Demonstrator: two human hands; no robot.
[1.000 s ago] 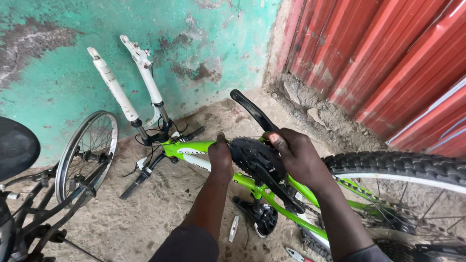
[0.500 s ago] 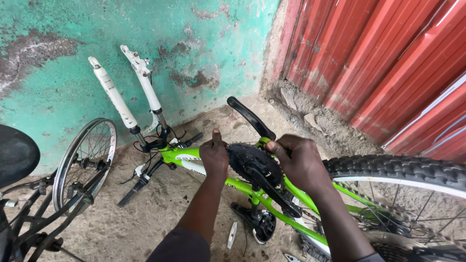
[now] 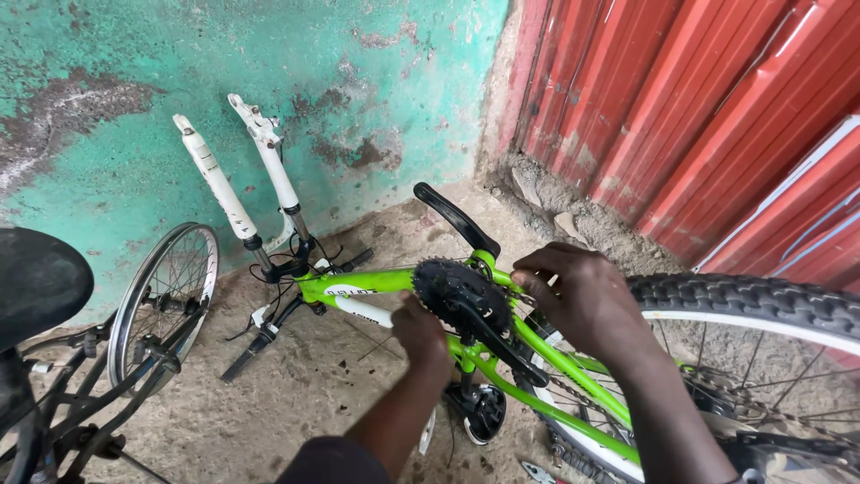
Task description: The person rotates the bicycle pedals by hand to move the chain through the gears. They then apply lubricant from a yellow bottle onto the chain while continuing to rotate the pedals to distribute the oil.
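Beside the flaking green wall, the upturned lime-green bicycle frame (image 3: 537, 363) rests on the dirt floor. Since a moment ago, both hands have edged closer around the black toothed chainring (image 3: 455, 291). The left hand (image 3: 421, 330) presses bunched fingers against its lower edge; the right hand (image 3: 582, 300) curls fingers (image 3: 530, 280) loosely at its rim, meaning work continues there.

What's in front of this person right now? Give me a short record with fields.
Setting: rough concrete floor, peeling green wall, red corrugated metal sheet
Main thing: upside-down bright green bicycle frame
Left hand: on the frame beside the black toothed chainring
Right hand: on the frame behind the chainring
Crank: black crank arm pointing up
Fork: white fork legs, no front wheel
Nearby: knobby rear tyre; loose spoked wheel
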